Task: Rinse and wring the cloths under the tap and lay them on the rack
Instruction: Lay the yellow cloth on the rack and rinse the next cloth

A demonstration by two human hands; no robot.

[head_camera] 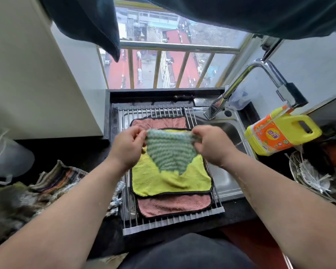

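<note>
A green-and-white striped cloth (169, 150) hangs spread out in the air above the rack. My left hand (127, 146) pinches its top left corner and my right hand (211, 144) pinches its top right corner. Below it a yellow cloth (169, 181) lies flat on the roll-up metal rack (173, 222). A pink cloth (173, 205) lies under the yellow one's near edge, and another pink cloth (157, 123) lies at the far end of the rack. The chrome tap (241, 86) stands at the right, its spout over the sink (229, 171).
A heap of striped and grey cloths (37, 191) lies on the dark counter to the left. A yellow detergent jug (279, 131) stands right of the sink, with a wire basket (314, 175) beside it. A clear plastic jug (6, 156) is at far left. Dark garments hang overhead.
</note>
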